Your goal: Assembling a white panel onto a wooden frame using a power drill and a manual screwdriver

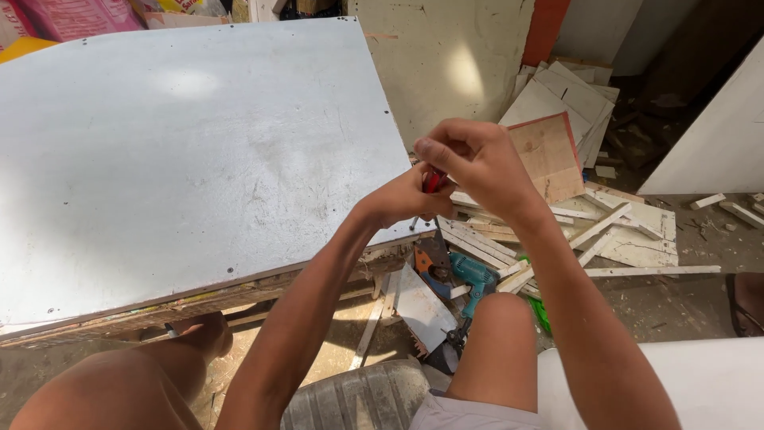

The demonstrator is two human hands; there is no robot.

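Both my hands meet over the near right corner of a large pale grey board. My right hand is closed around the top of a red-handled tool, probably a screwdriver. My left hand grips the same tool lower down, steadying it. A thin metal tip or screw shows just below my left hand, standing on the board's edge. Most of the tool is hidden by my fingers.
The board rests on a worn wooden frame. On the dusty floor to the right lie several wood offcuts and strips, a teal power drill and an orange tool. A white panel sits at lower right.
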